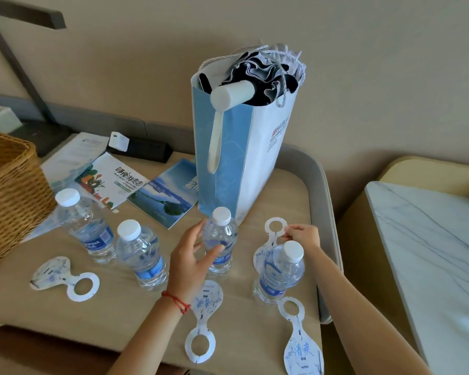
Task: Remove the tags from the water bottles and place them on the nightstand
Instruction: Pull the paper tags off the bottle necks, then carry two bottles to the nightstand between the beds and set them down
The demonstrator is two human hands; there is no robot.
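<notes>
Head view: four bottles (220, 239), four tags (274, 234), perhaps one hand-held.

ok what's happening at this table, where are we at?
A person is pulling paper neck tags off clear plastic water bottles. The left hand grips the white-capped middle bottle, which has no tag. The right hand pinches the ring of a white-and-blue tag behind the right bottle. Three tags lie flat on the beige tabletop; four bottles stand on it.
</notes>
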